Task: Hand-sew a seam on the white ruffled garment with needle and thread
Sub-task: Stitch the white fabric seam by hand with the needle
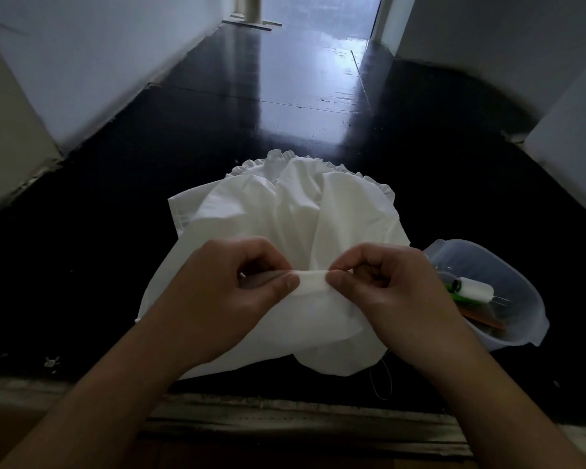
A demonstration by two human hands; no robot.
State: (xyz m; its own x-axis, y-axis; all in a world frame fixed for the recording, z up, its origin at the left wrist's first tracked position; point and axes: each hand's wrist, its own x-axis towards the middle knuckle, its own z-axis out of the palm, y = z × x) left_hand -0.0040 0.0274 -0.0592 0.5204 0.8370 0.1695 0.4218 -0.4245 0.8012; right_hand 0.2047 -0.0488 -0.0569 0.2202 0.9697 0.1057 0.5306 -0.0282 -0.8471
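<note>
Both of your hands pinch the same little fold of cloth. Your left hand [247, 282] holds it at the 9 o'clock end, thumb and finger squeezed on it. Your right hand [379, 286] holds it at the 3 o'clock end, the same way. The short strip of fold [313, 280] runs flat between them, from 9 to 3, pulled straight.

That fold is part of the white ruffled garment [285, 211]. The rest of the garment spreads away from your hands toward 12 o'clock, on the dark floor [217, 106], with the ruffled edge [278, 159] at the far side. Some cloth also hangs down toward 6 o'clock, under your hands.

I cannot see a needle in either hand. A thin dark thread [384, 380] loops at about 5 o'clock, below your right wrist. The clear tub [535, 319] sits at 3 o'clock, just beside your right hand, with a white spool [476, 289] in it. I think your right hand is nearer for reaching it.
</note>
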